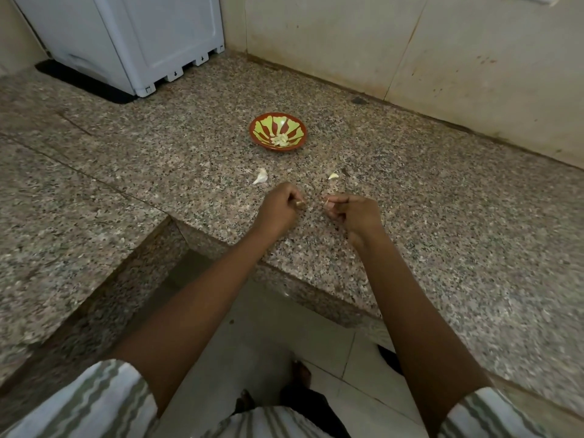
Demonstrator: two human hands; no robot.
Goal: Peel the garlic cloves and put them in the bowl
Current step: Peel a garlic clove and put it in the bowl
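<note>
A red bowl [277, 131] with a green pattern stands on the granite counter [410, 200], with several peeled cloves [280, 139] lying in it. Nearer to me, an unpeeled garlic clove [260, 176] lies on the counter to the left, and a small pale piece of garlic or skin [332, 176] lies to the right. My left hand [279, 207] is curled and pinches a small garlic clove [300, 203] at its fingertips. My right hand [354, 213], a short gap away, pinches a thin bit of garlic skin [326, 202].
A white appliance [136, 36] stands on a black mat at the back left. A tiled wall [410, 42] runs along the back right. The counter's front edge forms an inner corner below my arms, with tiled floor [284, 336] beneath.
</note>
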